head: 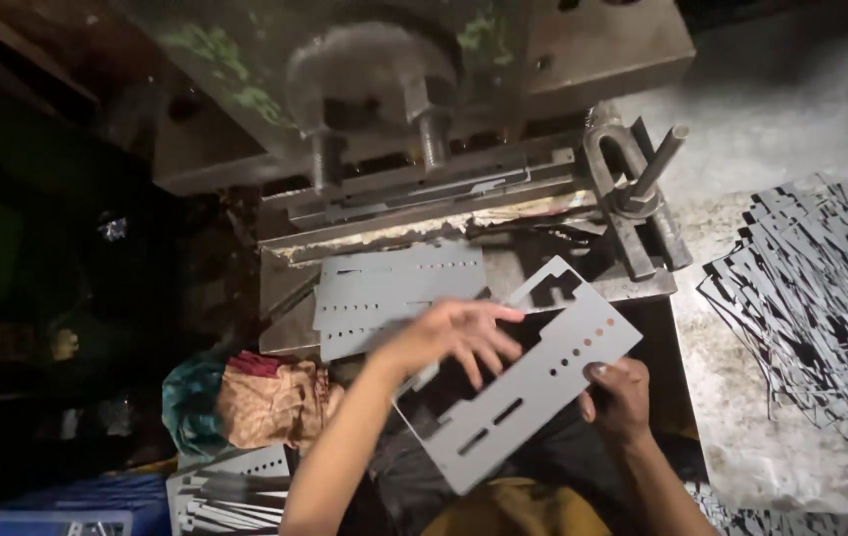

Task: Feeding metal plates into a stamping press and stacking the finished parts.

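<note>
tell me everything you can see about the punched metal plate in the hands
The punched metal plate is a flat grey sheet, long and roughly rectangular, with slots, a row of small round holes and a notched cut-out at its far end. It is tilted diagonally in front of the press. The right hand grips its near edge; the left hand lies open over its upper side.

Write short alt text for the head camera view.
Right hand holds a grey punched metal plate by its edge while the left hand, fingers spread, hovers over it, before a press machine; similar plates lie stacked right.
</note>
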